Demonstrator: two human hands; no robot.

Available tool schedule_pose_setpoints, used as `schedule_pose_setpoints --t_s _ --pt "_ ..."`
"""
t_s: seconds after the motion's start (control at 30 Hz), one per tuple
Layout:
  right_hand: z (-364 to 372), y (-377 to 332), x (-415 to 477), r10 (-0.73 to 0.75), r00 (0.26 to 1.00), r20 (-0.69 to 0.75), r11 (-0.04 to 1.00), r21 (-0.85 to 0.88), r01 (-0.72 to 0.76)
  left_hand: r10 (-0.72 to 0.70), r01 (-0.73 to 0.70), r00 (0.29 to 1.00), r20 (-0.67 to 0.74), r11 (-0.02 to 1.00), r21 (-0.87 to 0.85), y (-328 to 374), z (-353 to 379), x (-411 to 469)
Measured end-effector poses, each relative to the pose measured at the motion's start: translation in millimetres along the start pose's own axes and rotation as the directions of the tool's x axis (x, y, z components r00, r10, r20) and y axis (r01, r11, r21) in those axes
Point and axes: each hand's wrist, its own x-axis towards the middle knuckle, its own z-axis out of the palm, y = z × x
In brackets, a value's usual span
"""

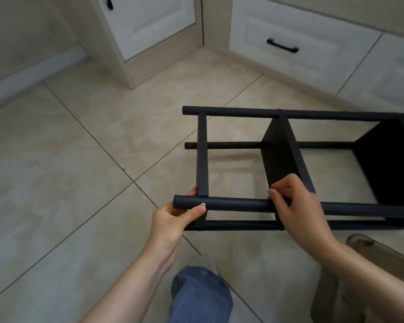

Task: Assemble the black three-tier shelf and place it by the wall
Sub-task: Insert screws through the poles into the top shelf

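The left hand's thumb (196, 212) lies flat on the front of the upper near pole (238, 204), just beside a small silvery screw head (203, 204). Its other fingers wrap behind the pole's end, so the left hand (170, 220) is clamped around it. Rightward along the same pole, the right hand (299, 206) curls its fingers (278, 198) over the pole, grasping it where the middle panel (282, 155) meets it. Both hands hold the black shelf (336, 115), which lies on its side with its poles running left to right. The end panel (202, 155) stands just beyond the left fingers, and the third panel (387, 164) is well right of the right hand. Through the two bays between the panels only the tiled floor (79, 183) shows; whether the shelf rests on it or hangs just above, I cannot tell. Beyond the shelf is a closed white drawer (313, 64) with a black handle (282, 45), and the wall (21, 31) is far beyond the left fingers. Nearer than the hands is a denim knee (201, 294). Under the right forearm lies a translucent brownish tray-like thing (383, 250), its contents unclear.
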Motion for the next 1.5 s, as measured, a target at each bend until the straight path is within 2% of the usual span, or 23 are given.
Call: schedule_pose_setpoints --t_s 0.2,0.4,0.5,0.67,0.8,0.9,0.93,1.03,1.07,1.1,1.23,1.37,1.5 --pt "18 -9 2 -0.024 0.991 0.128 0.999 0.048 0.018 -0.057 0.057 0.998 -0.004 0.997 -0.055 -22 -5 -2" --pt "31 -6 12 -0.007 0.974 0.228 1.000 -0.007 0.009 -0.081 0.081 0.997 0.006 0.995 -0.058 -35 -10 -3" --pt "37 -8 18 -0.008 0.960 0.280 1.000 0.003 0.007 -0.044 0.044 0.999 -0.014 0.999 0.020 -35 -14 -2" --pt "47 -19 34 -0.055 0.938 0.342 0.998 0.023 0.050 0.052 -0.054 0.999 0.015 0.956 0.290 -24 -21 -4" --pt "49 -21 53 -0.101 0.928 0.358 0.994 -0.005 0.110 0.080 -0.128 0.990 0.113 0.843 0.523 -12 -26 3" --pt "50 -23 70 -0.135 0.934 0.331 0.988 -0.029 0.153 0.091 -0.245 0.963 0.255 0.692 0.679 1 -29 6" --pt "51 -25 76 -0.152 0.935 0.320 0.985 -0.029 0.170 0.076 -0.292 0.947 0.311 0.603 0.743 6 -30 6" --pt "54 -31 99 -0.231 0.933 0.277 0.966 -0.050 0.254 0.000 -0.420 0.903 0.429 0.204 0.884 18 -29 7" --pt "56 -34 107 -0.253 0.932 0.261 0.960 -0.050 0.275 -0.014 -0.451 0.890 0.456 0.117 0.885 22 -28 8" --pt "58 -37 116 -0.271 0.931 0.245 0.956 -0.046 0.290 -0.027 -0.474 0.878 0.477 0.076 0.877 25 -27 9" --pt "73 -49 152 -0.355 0.912 0.204 0.924 -0.069 0.375 -0.101 -0.518 0.847 0.522 0.061 0.853 30 -25 15" --pt "95 -60 182 -0.418 0.859 0.297 0.878 -0.111 0.466 -0.105 -0.540 0.830 0.547 0.089 0.837 26 -27 20" --pt "117 -70 200 -0.414 0.837 0.358 0.869 -0.117 0.480 -0.121 -0.553 0.817 0.564 0.114 0.825 23 -30 25"
